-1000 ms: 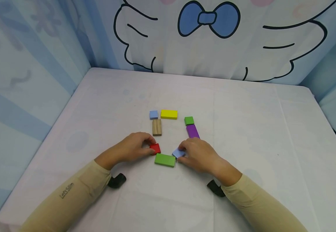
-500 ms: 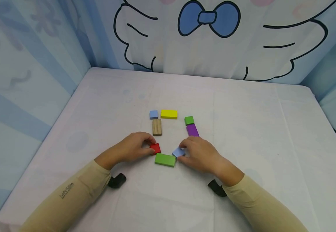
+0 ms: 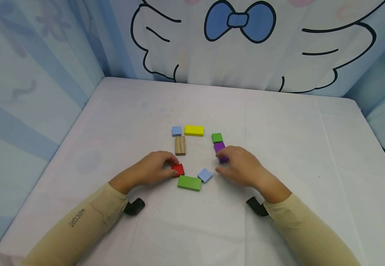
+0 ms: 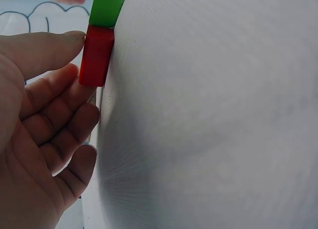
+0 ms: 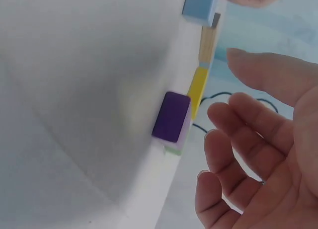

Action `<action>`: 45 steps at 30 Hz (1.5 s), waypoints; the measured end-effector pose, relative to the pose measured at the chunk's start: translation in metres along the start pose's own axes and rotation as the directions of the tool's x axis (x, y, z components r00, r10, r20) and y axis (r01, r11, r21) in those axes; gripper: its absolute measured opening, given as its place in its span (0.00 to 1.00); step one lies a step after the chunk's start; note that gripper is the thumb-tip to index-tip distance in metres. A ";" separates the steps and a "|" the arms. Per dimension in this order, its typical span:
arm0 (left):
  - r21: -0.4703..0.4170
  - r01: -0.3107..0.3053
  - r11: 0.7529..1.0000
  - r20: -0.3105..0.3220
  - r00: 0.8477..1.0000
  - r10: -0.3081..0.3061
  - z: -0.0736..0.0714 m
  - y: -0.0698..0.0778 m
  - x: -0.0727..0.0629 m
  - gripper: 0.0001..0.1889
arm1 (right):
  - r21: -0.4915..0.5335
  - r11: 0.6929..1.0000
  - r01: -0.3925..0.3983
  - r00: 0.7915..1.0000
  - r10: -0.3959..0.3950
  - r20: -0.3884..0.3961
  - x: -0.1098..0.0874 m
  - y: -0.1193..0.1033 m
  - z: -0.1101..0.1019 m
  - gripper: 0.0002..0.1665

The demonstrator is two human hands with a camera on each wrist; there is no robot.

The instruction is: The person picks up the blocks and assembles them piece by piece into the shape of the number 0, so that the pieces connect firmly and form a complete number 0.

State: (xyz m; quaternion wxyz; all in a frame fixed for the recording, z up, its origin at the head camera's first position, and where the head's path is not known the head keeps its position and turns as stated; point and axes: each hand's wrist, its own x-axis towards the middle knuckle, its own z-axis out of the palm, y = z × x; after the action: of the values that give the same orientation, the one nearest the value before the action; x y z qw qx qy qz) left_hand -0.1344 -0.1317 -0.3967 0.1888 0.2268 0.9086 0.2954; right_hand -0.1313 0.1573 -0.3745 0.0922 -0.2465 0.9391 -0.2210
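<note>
In the head view my left hand [image 3: 155,168] pinches a small red block [image 3: 178,169] between thumb and finger. One corner of that block meets the left end of a long green block [image 3: 189,183]; the left wrist view shows the red block [image 4: 97,56] against the green one. A light-blue square block [image 3: 204,175] sits turned at the green block's right end. My right hand [image 3: 244,166] hovers beside the purple block [image 3: 220,147], its loosely bent fingers holding nothing. Seen from the right wrist, a gap separates the fingers from the purple block [image 5: 172,116].
Farther back lie a wooden block [image 3: 180,145], another light-blue block [image 3: 176,131], a yellow block [image 3: 194,130] and a small green block [image 3: 217,138]. All rest on a white-covered table [image 3: 295,147] with patterned curtains [image 3: 29,74] behind and beside it.
My right hand has let go of the light-blue block by the long green one and moved right and slightly away, towards the purple block. The left hand stays on the red block.
</note>
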 end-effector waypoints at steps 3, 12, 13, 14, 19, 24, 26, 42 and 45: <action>0.003 0.001 1.000 -0.001 1.000 -0.001 0.001 0.000 0.001 0.16 | 0.020 0.999 -0.034 0.999 0.034 -0.006 0.001 0.005 -0.003 0.22; 0.003 0.018 1.000 -0.002 1.000 -0.018 0.002 0.001 0.001 0.16 | 0.066 0.993 -0.102 0.995 0.102 -0.006 0.005 0.021 -0.009 0.27; 0.004 0.018 1.000 -0.001 1.000 -0.018 0.002 0.001 0.001 0.16 | 0.076 0.992 -0.104 0.994 0.105 -0.003 0.005 0.023 -0.009 0.28; 0.004 0.018 1.000 -0.002 1.000 -0.018 0.002 0.001 0.001 0.16 | 0.084 0.991 -0.108 0.994 0.108 0.001 0.006 0.024 -0.009 0.28; 0.003 0.021 1.000 -0.003 1.000 -0.021 0.003 0.001 0.000 0.16 | 0.105 0.987 -0.119 0.993 0.117 0.030 0.008 0.032 -0.009 0.30; 0.001 0.015 1.000 -0.006 1.000 -0.015 0.004 0.001 0.000 0.16 | 0.111 0.987 -0.114 0.992 0.107 0.067 0.010 0.037 -0.009 0.32; -0.001 0.013 1.000 -0.007 1.000 -0.013 0.004 0.001 0.000 0.16 | 0.111 0.987 -0.116 0.991 0.108 0.080 0.011 0.039 -0.009 0.32; 0.001 0.027 1.000 -0.008 1.000 -0.027 0.004 0.001 0.000 0.17 | 0.106 0.989 -0.098 0.991 0.087 0.107 0.014 0.041 -0.008 0.32; 0.001 0.024 1.000 -0.012 1.000 -0.024 0.003 0.002 0.000 0.17 | 0.105 0.989 -0.104 0.990 0.093 0.104 0.014 0.041 -0.008 0.32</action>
State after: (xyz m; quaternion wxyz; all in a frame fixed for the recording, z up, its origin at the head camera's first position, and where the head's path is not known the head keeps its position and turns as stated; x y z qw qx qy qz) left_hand -0.1324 -0.1290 -0.3982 0.1869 0.2145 0.9125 0.2939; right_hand -0.1626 0.1849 -0.3873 0.1629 -0.2051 0.9308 -0.2551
